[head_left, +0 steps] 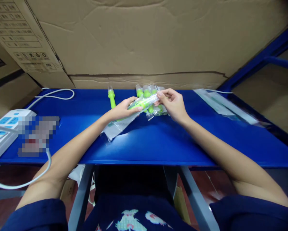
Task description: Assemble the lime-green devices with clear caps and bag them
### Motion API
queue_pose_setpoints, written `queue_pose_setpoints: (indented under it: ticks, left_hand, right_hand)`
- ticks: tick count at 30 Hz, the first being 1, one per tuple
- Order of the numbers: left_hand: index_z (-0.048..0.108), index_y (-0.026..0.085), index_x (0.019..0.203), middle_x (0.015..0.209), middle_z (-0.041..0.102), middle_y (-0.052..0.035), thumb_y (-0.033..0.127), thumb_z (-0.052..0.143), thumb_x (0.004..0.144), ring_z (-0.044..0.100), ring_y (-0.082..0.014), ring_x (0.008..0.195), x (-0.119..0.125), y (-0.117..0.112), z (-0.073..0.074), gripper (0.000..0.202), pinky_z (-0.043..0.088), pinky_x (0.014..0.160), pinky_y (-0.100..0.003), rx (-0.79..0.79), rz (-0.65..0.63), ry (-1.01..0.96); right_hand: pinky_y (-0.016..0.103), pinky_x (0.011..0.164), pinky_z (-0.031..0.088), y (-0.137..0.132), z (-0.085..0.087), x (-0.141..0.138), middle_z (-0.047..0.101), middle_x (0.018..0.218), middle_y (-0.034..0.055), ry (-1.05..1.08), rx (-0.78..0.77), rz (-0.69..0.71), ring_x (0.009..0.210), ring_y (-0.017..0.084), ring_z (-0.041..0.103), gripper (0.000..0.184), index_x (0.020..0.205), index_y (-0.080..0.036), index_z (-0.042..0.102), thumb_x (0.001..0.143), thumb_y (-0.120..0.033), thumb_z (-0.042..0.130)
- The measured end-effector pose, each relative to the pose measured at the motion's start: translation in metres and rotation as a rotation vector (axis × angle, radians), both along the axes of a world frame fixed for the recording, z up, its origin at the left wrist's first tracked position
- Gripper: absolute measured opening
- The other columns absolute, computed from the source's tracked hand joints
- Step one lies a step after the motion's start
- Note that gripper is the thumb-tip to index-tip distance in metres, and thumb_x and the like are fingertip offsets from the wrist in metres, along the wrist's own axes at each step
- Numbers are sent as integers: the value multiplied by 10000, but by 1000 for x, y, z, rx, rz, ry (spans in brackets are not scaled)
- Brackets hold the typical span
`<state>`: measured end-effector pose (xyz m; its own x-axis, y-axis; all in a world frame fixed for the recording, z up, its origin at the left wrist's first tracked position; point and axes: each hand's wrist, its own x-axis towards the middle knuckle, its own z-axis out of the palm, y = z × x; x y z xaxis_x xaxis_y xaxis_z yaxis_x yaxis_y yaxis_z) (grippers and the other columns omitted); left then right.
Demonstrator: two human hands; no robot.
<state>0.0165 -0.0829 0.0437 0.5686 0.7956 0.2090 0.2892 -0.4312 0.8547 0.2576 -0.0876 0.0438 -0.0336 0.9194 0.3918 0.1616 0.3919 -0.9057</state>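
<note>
My left hand [124, 109] is closed around a clear plastic bag [116, 129], whose lower end hangs down to the left over the blue table. Inside the bag shows a lime-green tool with a clear cap [144, 103]; its exact kind I cannot make out. At its clear end, my right hand [174, 104] pinches with thumb and fingers. Behind my hands lie several similar bagged lime-green tools [146, 92], partly hidden. Left of them, a single lime-green tool with a clear cap [111, 98] lies on the table, its lower end hidden by my left hand.
Flat clear bags [221, 102] lie at the right of the blue table [182, 144]. A white power strip [12, 123] with a cable and a blurred-out item [40, 134] are at the left. Cardboard [134, 41] walls the back; a blue frame [249, 61] stands at right.
</note>
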Motion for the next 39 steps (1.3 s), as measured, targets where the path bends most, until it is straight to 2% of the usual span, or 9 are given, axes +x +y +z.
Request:
queue_pose_setpoints:
  ticks: [5, 9, 12, 17, 23, 26, 29, 35, 39]
  left_hand:
    - [594, 102, 1303, 1366, 672, -189, 509, 704, 869, 637, -297, 1258, -3, 8, -6, 605, 490, 1094, -425, 131, 34, 2]
    - [597, 101, 1321, 1330, 698, -179, 499, 676, 906, 676, -290, 1196, -7, 8, -5, 581, 524, 1034, -417, 242, 60, 83]
    - [583, 120, 1382, 1337, 714, -162, 415, 661, 949, 704, -289, 1185, -5, 2, -2, 529, 540, 1015, -415, 383, 84, 227]
    - [544, 143, 1444, 1460, 661, -170, 349, 625, 1006, 633, -296, 1364, 1, -6, 0, 490, 517, 1119, -436, 533, 95, 359]
    - [547, 118, 1443, 1374, 711, -180, 346, 640, 987, 702, -299, 1248, -2, -3, -2, 518, 558, 1023, -416, 464, 42, 301]
    - [569, 127, 1421, 1325, 735, -170, 373, 642, 973, 728, -289, 1161, -4, -2, -1, 516, 561, 961, -399, 425, 39, 263]
    - [598, 115, 1383, 1294, 744, -164, 396, 658, 954, 729, -271, 1108, -4, -1, 2, 516, 550, 940, -377, 429, 40, 196]
    - [607, 84, 1351, 1186, 758, -129, 437, 625, 957, 722, -240, 994, 5, -4, 10, 530, 533, 881, -341, 459, 68, 142]
    - [604, 106, 1342, 1218, 739, -116, 442, 635, 937, 700, -257, 1059, 18, -4, 15, 527, 518, 924, -351, 468, 136, 132]
  right_hand:
    - [391, 745, 679, -6, -2, -4, 763, 959, 51, 66, -25, 57, 716, 199, 764, 648, 1024, -241, 619, 689, -747, 849]
    - [342, 729, 686, -6, -5, -2, 775, 957, 41, 107, -112, 85, 726, 187, 776, 626, 998, -240, 610, 651, -664, 912]
    - [311, 715, 685, -7, -7, -3, 773, 917, 45, 140, -164, 84, 702, 173, 773, 610, 970, -227, 601, 667, -662, 903]
    - [304, 722, 692, -12, -6, -5, 761, 889, 22, 157, -178, 84, 637, 146, 750, 571, 964, -231, 592, 695, -624, 907]
    - [331, 778, 699, -19, -8, -9, 777, 1053, 47, 117, -148, 174, 718, 167, 781, 536, 994, -247, 575, 754, -623, 872]
    - [355, 854, 693, -21, -7, -9, 780, 1062, 55, 84, -127, 232, 782, 174, 789, 501, 1097, -247, 600, 849, -641, 784]
    - [363, 824, 692, -20, -3, -6, 782, 1028, 55, 40, -82, 262, 842, 195, 792, 483, 1149, -249, 608, 880, -618, 766]
    - [377, 774, 684, -11, 2, 1, 765, 912, 37, -35, 32, 198, 893, 224, 787, 506, 1169, -278, 566, 879, -645, 760]
    - [407, 803, 681, -2, 9, 10, 756, 997, 67, -107, 127, 141, 1024, 262, 771, 493, 1122, -280, 571, 881, -674, 742]
